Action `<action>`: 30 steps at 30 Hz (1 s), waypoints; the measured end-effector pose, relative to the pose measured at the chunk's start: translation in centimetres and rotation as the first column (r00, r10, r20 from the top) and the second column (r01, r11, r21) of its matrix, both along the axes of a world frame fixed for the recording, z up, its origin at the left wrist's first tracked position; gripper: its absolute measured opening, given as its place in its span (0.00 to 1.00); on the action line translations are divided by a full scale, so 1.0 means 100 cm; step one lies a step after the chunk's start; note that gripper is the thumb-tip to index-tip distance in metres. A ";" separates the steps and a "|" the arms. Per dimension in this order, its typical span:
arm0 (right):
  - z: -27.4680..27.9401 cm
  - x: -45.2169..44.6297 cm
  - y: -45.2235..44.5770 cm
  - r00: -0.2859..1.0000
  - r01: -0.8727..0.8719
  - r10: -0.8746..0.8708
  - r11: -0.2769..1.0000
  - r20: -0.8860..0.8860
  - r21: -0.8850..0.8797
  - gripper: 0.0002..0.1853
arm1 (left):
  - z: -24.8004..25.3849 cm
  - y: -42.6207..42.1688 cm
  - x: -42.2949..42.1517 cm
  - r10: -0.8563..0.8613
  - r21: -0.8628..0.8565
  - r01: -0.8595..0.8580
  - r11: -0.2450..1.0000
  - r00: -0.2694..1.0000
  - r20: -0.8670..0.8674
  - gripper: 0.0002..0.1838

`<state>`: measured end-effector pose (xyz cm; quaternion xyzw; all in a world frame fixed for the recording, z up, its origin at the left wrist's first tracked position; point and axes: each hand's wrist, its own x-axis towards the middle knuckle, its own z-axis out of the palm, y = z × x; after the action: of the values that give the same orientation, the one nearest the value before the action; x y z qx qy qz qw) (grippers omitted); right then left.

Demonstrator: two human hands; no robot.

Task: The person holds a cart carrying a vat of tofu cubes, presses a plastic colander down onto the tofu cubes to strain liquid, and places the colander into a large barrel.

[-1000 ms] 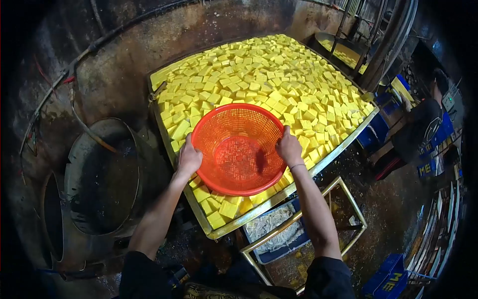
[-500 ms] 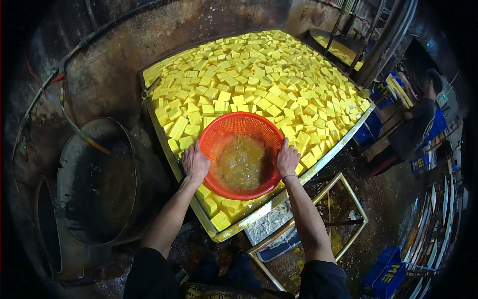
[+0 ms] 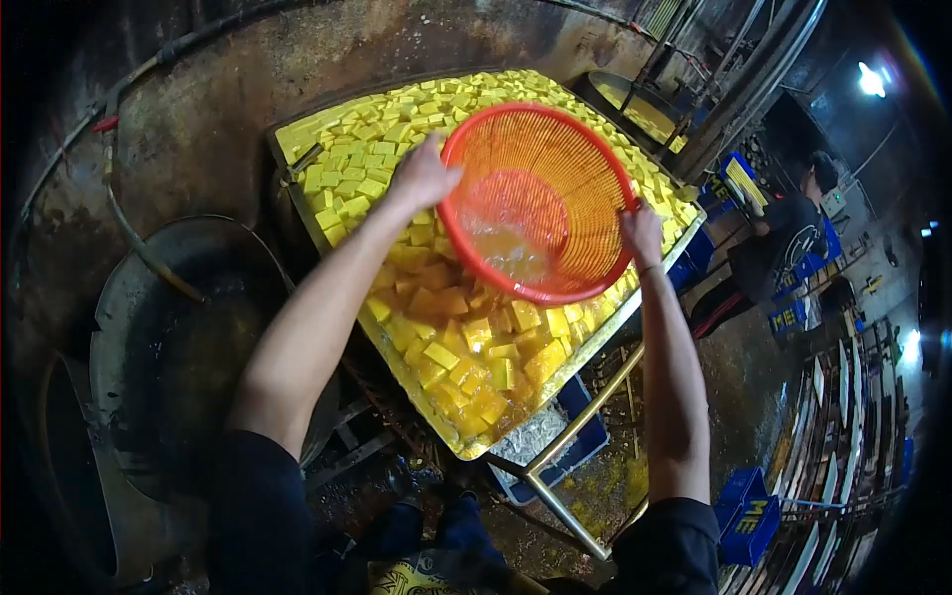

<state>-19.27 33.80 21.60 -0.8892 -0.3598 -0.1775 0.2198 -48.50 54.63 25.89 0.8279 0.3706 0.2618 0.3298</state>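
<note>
A red plastic basket hangs tilted above a big square vat heaped with yellow blocks. My left hand grips the basket's rim at its left side. On the right side of the rim, my right hand is closed round the edge. Some liquid lies in the lower part of the basket. Under it, the blocks near the vat's front corner sit in amber liquid, partly covered. The basket hides the blocks behind it.
A dark round vat with a hose stands at the left. A metal frame and a blue tray are below the vat's front edge. Another person stands at the right, near blue crates.
The basket has risen off the blocks and tilted, with both hands still on its rim. Most of its liquid has gone, and amber liquid now covers the vat's front part.
</note>
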 end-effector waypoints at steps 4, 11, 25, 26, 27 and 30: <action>0.067 0.000 0.002 0.995 -0.087 0.099 0.956 -0.028 0.279 0.20 | 0.056 0.012 0.001 -0.106 0.022 0.104 0.994 0.956 0.272 0.30; 0.014 0.000 -0.002 0.991 0.075 -0.063 0.992 -0.118 0.102 0.20 | 0.024 -0.004 0.016 -0.130 0.138 0.112 0.984 0.982 0.134 0.26; -0.072 0.098 -0.042 0.988 -0.034 0.014 0.991 -0.155 -0.130 0.24 | -0.093 -0.059 0.119 -0.019 -0.001 0.019 1.000 0.995 -0.095 0.32; -0.076 0.102 -0.043 0.984 -0.037 0.013 0.990 -0.176 -0.133 0.23 | -0.102 -0.058 0.125 -0.018 0.008 0.019 1.000 0.994 -0.107 0.32; -0.084 0.107 -0.044 0.986 -0.034 0.009 0.988 -0.166 -0.150 0.21 | -0.116 -0.055 0.131 -0.014 0.045 0.020 0.999 0.991 -0.130 0.33; -0.101 0.112 -0.051 0.976 -0.030 0.003 0.993 -0.217 -0.119 0.19 | -0.138 -0.060 0.145 0.029 0.091 -0.014 0.996 0.987 -0.160 0.33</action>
<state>-8.05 28.72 11.46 -0.9119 -0.3511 -0.0554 0.2049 -33.98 48.59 12.11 0.8563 0.3930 0.2138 0.2582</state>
